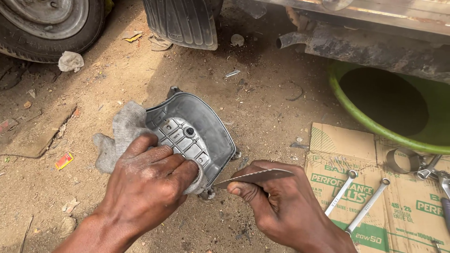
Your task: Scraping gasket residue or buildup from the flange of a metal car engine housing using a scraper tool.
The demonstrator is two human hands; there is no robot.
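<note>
On bare dirt ground, left of the cardboard: cover scraping.

Left hand (150, 182) is clamped on a grey rag (119, 136) and the near rim of a grey metal engine cover (194, 133), held tilted, hollow side up, above the ground (262, 107). Right hand (276, 201) pinches a thin serrated blade (255, 177), tip touching the cover's near-right edge. Judgement: keep the blade flat along the sealing edge, use light strokes, and brace the cover firmly so the face is not gouged. Two spanners (358, 199) lie on the cardboard (337, 145), beside a green basin (356, 117).
</note>
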